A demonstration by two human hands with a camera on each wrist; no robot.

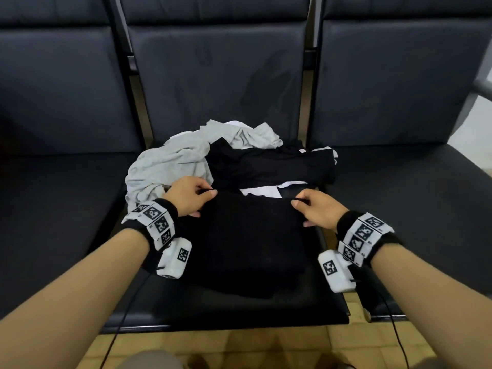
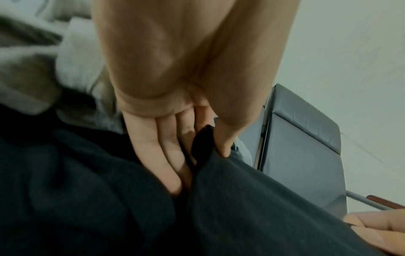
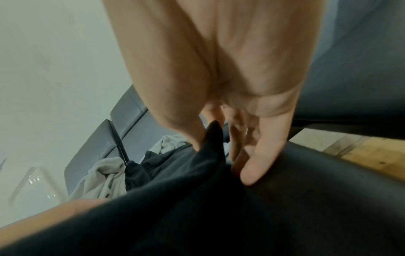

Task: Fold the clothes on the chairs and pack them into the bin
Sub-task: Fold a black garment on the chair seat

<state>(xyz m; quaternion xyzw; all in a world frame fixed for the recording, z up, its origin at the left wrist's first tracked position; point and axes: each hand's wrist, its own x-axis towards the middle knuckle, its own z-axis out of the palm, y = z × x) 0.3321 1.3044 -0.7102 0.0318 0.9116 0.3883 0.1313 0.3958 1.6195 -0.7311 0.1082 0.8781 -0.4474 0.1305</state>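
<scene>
A black garment (image 1: 250,243) lies spread on the front of the middle chair seat (image 1: 306,310). My left hand (image 1: 186,197) pinches its far left corner between thumb and fingers, and the left wrist view shows that fold of black garment (image 2: 202,143) in the pinch. My right hand (image 1: 315,209) pinches the far right corner; the right wrist view shows the black garment (image 3: 210,149) held between thumb and forefinger. Behind it lies a crumpled grey garment (image 1: 170,163), another black garment (image 1: 271,166) and a white piece (image 1: 262,191).
Dark padded chairs stand to the left (image 1: 61,198) and right (image 1: 404,198) of the middle one. A metal armrest (image 1: 483,87) shows at the far right. Tan floor (image 1: 239,344) lies below the seat edge. Cables hang from both wrist cameras.
</scene>
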